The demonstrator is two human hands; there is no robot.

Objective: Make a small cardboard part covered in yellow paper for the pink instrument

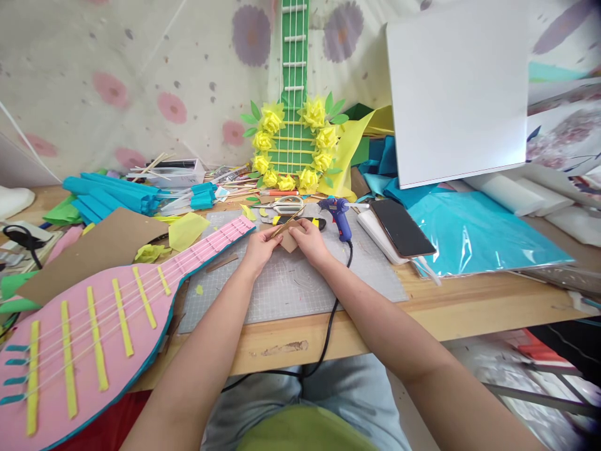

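Over the grey cutting mat (pixel 282 291), my left hand (pixel 261 250) and my right hand (pixel 310 242) meet on a small piece of brown cardboard (pixel 290 242). Both hands are closed, gripping it by opposite sides; its far edge looks layered or folded. Just behind the fingers lie a black and yellow utility knife (pixel 319 222) and a pair of scissors (pixel 287 205). A blue glue gun (pixel 339 216) rests right of my right hand, its black cord running down over the table edge. Left of my left hand lies a narrow cardboard strip (pixel 222 263).
A pink paper instrument (pixel 136 300) with yellow strips fills the left side. A green one (pixel 293 131) with yellow paper flowers stands at the back. On the right are a phone (pixel 404 227), blue sheets in plastic (pixel 483 232) and a white board (pixel 462 94).
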